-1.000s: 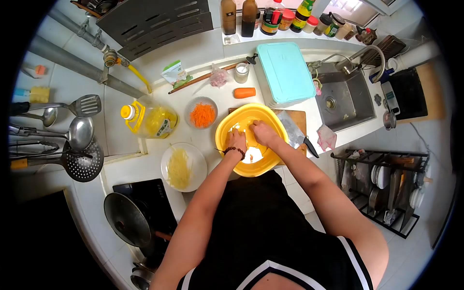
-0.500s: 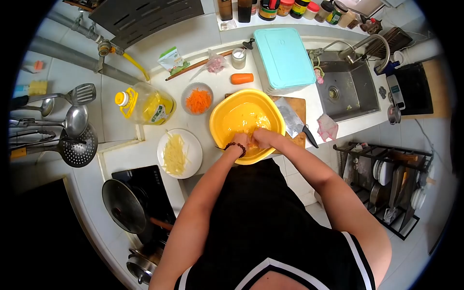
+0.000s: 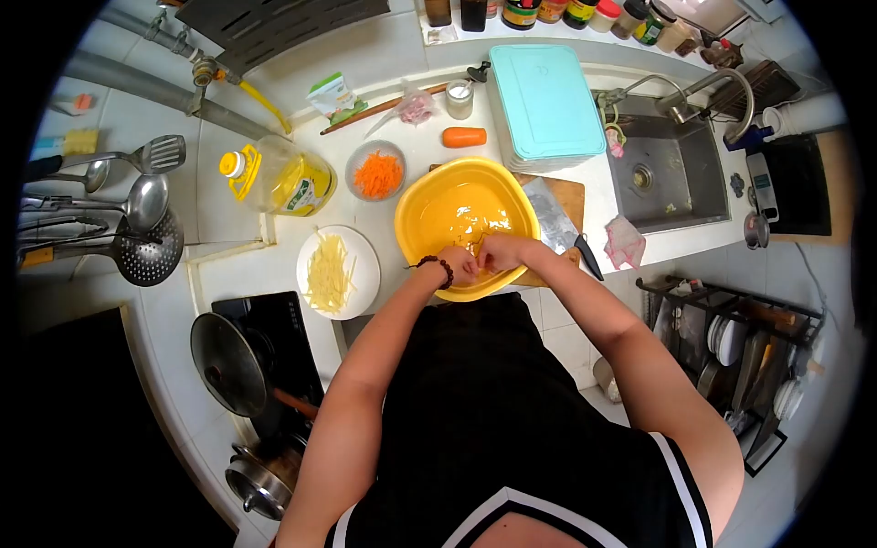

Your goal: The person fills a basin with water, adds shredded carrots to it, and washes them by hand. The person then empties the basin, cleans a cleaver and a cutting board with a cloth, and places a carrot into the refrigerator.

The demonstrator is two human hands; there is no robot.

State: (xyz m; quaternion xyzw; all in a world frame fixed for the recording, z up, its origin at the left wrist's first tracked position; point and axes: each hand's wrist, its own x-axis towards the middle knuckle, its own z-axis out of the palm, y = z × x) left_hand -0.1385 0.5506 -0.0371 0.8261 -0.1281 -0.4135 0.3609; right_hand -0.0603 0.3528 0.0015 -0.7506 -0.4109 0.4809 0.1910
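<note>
A yellow plastic basin [image 3: 427, 187] with clear water in it stands at the counter's front edge. My left hand [image 3: 461, 263], with a dark beaded bracelet at the wrist, is inside the near part of the basin, fingers curled. Close beside it, my right hand [image 3: 499, 252] has its fingers bent and pinched. Both sets of fingertips meet low over the water; whatever is between them is too small to make out. Under the basin's right side lies a wooden cutting board [image 3: 568, 196], with a kitchen knife [image 3: 551, 219] on it.
Left of the basin are a plate of pale shreds [image 3: 364, 292], a bowl of shredded carrot [image 3: 377, 175] and an oil bottle [image 3: 297, 183]. Behind stand a carrot piece [image 3: 464, 137], a glass jar [image 3: 459, 100] and a turquoise-lidded box [image 3: 548, 100]. The sink [image 3: 671, 173] is right, the wok [image 3: 228, 365] left.
My hands have risen slightly out of the water, and the fingertips have come together. The whole view has shifted a little; the counter items stay in place.
</note>
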